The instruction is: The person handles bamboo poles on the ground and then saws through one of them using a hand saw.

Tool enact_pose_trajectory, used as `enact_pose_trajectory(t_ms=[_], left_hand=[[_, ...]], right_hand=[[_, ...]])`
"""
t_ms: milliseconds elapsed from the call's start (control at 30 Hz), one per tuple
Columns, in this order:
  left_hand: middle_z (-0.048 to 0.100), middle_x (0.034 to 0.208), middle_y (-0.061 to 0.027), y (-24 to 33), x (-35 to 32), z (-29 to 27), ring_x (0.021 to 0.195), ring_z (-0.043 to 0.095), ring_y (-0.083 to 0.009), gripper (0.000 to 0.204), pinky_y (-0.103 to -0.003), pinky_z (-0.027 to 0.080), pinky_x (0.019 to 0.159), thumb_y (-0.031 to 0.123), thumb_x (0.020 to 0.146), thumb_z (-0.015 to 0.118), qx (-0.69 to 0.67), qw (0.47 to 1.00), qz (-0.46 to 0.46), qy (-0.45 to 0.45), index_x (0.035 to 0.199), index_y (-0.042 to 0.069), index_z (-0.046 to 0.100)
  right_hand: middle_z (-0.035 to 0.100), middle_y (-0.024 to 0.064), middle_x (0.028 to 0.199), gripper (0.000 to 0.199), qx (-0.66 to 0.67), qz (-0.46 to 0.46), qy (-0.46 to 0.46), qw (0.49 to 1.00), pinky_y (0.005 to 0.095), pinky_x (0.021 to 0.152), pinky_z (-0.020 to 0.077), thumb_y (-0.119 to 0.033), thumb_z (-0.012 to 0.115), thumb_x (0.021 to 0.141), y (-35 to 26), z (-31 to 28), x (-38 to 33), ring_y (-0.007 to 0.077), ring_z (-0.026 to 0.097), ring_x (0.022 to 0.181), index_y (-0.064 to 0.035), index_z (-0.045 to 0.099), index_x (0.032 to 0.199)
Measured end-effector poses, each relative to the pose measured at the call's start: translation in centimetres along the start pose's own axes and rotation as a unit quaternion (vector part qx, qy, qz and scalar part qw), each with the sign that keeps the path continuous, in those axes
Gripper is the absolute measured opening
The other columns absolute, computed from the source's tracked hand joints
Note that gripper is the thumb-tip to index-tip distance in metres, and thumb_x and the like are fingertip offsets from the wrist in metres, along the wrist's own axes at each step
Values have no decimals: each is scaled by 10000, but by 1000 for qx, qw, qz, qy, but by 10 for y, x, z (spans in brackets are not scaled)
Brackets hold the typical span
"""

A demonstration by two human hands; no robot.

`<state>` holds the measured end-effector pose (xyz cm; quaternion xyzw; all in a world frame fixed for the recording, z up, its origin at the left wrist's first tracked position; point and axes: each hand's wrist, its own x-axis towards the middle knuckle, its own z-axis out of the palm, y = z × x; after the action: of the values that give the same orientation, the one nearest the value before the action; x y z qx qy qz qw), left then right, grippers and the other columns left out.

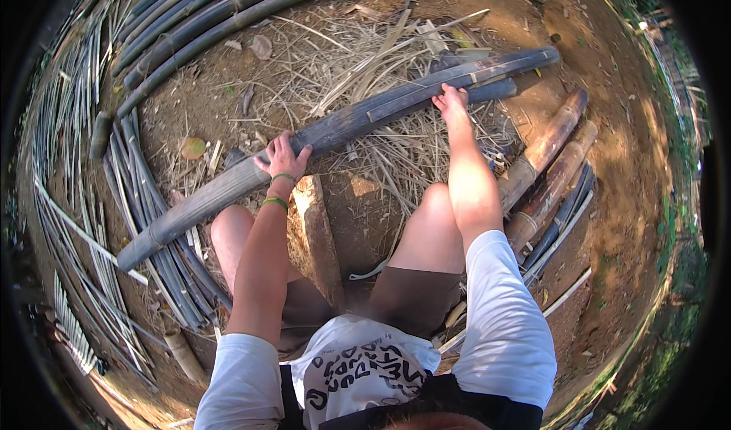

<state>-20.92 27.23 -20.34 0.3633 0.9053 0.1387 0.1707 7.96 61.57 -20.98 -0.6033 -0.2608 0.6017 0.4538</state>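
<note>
Along the far left of the yard, we have a sprawl of thin bamboo strips [61, 164], and beyond them long dark bamboo poles [228, 5] lie side by side, arching across the top. Nearer us stands or lies a short bamboo stub [100, 135], we cannot tell which, and beside it a loose bundle of slim dark bamboo lengths [169, 278] slants toward our left knee [232, 232]. A second stub [185, 356] rests at the lower left, below that bundle. Over the bundle passes the left end of our thick grey bamboo pole [343, 128], which runs across in front of us from lower left to upper right. A round yellowish leaf [193, 148] lies on the soil just past it. Our left hand [282, 157], with green bands [276, 202] at the wrist, lies over the pole near its middle, fingers spread across the top. Just below that hand, a rough wooden slab [318, 240] reaches back between our knees. Pale shavings [350, 72] litter the ground on both sides of the pole. Farther right, our right hand [451, 97] has its fingers bent at the pole's near edge, beside a long split strip [411, 101] lying along it; whether the fingers pinch that strip we cannot tell. A darker bamboo end [495, 90] shows just beneath. To the right of our forearm, two brown bamboo lengths [550, 142] lie side by side on bare earth [624, 164].
</note>
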Motion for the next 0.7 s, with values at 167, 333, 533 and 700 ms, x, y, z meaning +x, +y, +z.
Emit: enact_pose_trajectory(t_ms=[167,333,533,700], left_hand=[[418,1464,-41,25,1,-7,1450,246,-274,755,-717,-19,1130,583,794,654,8,999,-45,3,1389,176,430],[374,1506,-50,81,7,4,1476,191,-293,822,-725,-8,1128,595,794,661,-44,999,-28,-5,1448,179,386],[392,1499,-48,100,1,17,1466,209,-297,839,-728,-5,1129,602,784,668,-23,999,-32,-19,1456,183,389],[413,1487,-36,100,6,18,1456,227,-293,823,-728,-5,1129,596,786,669,-22,999,-33,-22,1455,203,393]], right_hand=[[556,144,1129,640,-12,8,-43,999,392,637,567,-22,637,902,1,-4,10,242,585,811,-105,272,1421],[575,136,1060,304,-10,-1,-39,999,427,724,574,-35,624,912,4,9,-5,275,611,873,-70,444,1154],[545,153,1146,490,-1,20,-40,999,430,720,580,-41,638,911,3,-4,-1,301,588,963,-110,343,1296],[536,170,1183,771,10,24,-55,998,436,714,596,-16,640,901,4,-8,7,329,586,988,-143,169,1498]])
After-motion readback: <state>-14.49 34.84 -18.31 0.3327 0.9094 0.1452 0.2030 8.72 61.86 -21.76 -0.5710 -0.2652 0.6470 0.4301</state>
